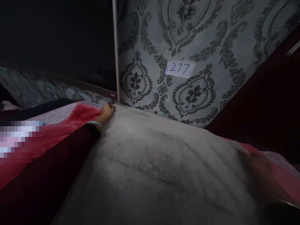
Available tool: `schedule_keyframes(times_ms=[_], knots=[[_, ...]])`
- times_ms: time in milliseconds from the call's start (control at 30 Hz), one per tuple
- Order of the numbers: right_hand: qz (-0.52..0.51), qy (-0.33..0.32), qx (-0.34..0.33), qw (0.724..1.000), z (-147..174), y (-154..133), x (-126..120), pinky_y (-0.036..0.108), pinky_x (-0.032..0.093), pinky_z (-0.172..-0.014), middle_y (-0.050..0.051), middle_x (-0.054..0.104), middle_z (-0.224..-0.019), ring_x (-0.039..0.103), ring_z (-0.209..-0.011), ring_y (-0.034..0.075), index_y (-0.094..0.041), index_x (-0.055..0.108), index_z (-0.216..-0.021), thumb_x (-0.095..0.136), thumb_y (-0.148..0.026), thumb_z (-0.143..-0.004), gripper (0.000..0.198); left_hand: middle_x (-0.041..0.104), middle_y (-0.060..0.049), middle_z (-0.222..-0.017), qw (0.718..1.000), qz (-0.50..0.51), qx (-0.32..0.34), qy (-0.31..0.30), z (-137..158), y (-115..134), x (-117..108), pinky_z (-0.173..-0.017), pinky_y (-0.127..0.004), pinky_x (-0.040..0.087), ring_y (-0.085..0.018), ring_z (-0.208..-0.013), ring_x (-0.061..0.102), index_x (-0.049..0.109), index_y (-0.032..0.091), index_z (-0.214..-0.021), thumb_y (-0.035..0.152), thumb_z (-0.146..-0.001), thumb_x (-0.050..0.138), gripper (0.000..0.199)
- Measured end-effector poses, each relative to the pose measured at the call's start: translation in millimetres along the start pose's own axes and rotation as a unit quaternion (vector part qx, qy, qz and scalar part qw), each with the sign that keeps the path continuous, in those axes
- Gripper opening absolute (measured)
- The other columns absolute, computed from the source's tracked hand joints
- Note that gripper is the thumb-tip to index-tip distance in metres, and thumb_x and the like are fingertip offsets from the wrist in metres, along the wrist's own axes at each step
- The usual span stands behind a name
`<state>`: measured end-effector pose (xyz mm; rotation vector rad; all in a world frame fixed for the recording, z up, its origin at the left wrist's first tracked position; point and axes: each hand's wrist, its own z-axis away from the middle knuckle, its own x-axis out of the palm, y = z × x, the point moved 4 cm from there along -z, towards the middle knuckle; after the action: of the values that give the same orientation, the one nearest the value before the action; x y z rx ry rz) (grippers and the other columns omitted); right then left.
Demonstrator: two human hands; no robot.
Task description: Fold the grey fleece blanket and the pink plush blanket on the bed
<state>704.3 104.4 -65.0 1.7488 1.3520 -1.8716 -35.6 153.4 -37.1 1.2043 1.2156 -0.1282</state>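
A wide, pale grey cloth [150, 150] with a soft, creased surface spreads out in front of me; darker patches and folds run across its middle. My left hand [107, 112] is closed on its far left corner, fingers curled over the edge. At the right, my right hand [257, 165] grips the cloth's right edge; it is dim and smeared, and its fingertips are partly hidden. Beneath and beside the grey cloth lies a red plush fabric [79, 117], showing on both sides. What kind of article the grey cloth is, I cannot tell.
Beyond the cloth stands a patterned wall [145, 40] bearing a paper label [180, 68] marked 277. A large black panel with a frame [115, 47] is at the upper left. Striped fabric [56, 112] lies at left, and a dark red surface [257, 109] slants at right.
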Motion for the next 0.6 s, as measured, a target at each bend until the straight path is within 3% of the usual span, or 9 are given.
schedule_keyframes(times_ms=[67, 133, 333, 467, 600], knots=[[-0.005, 0.015, 0.027, 1.0, -10, -9, 3, 0.04, 0.043, -0.077, 0.03, 0.07, -0.11, 0.065, -0.098, 0.035, 0.003, 0.072, -0.12, 0.052, -0.04, -0.096, 0.053, 0.068, -0.019, -0.124, 0.999, -0.019, 0.008, 0.039, -2, -1, -1, -0.088, -0.033, 0.043, -0.024, -0.111, 0.062, 0.063, 0.009, -0.124, 0.031, -0.099, 0.054, 0.034], [-0.032, 0.052, 0.008, 0.998, -20, -12, 8, 0.04, 0.04, -0.077, 0.03, 0.069, -0.115, 0.064, -0.102, 0.035, 0.002, 0.069, -0.128, 0.053, -0.038, -0.096, 0.054, 0.067, -0.019, -0.127, 0.998, -0.03, 0.009, 0.061, -2, -4, 0, -0.09, -0.035, 0.044, -0.027, -0.113, 0.062, 0.061, 0.011, -0.127, 0.031, -0.1, 0.051, 0.035], [-0.051, 0.008, 0.057, 0.997, -29, 3, 40, 0.042, 0.036, -0.073, 0.033, 0.069, -0.114, 0.063, -0.101, 0.039, 0.006, 0.07, -0.123, 0.055, -0.031, -0.093, 0.05, 0.068, -0.023, -0.125, 0.996, -0.082, 0.009, 0.046, -2, -10, 15, -0.092, -0.042, 0.046, -0.035, -0.117, 0.062, 0.061, 0.01, -0.13, 0.034, -0.098, 0.052, 0.041], [-0.059, 0.022, 0.044, 0.997, -24, -2, 36, 0.04, 0.037, -0.074, 0.034, 0.068, -0.115, 0.064, -0.103, 0.036, 0.007, 0.069, -0.124, 0.053, -0.029, -0.095, 0.049, 0.069, -0.02, -0.124, 0.993, -0.1, 0.0, 0.06, -1, -8, 16, -0.09, -0.042, 0.049, -0.036, -0.117, 0.064, 0.065, 0.014, -0.126, 0.035, -0.095, 0.052, 0.039], [-0.046, 0.016, 0.044, 0.998, -25, -2, 36, 0.038, 0.038, -0.072, 0.033, 0.069, -0.112, 0.066, -0.098, 0.034, 0.008, 0.07, -0.122, 0.054, -0.026, -0.093, 0.047, 0.069, -0.022, -0.124, 0.994, -0.098, 0.009, 0.044, 4, -5, 14, -0.092, -0.043, 0.049, -0.033, -0.115, 0.064, 0.063, 0.008, -0.127, 0.034, -0.098, 0.048, 0.042]])
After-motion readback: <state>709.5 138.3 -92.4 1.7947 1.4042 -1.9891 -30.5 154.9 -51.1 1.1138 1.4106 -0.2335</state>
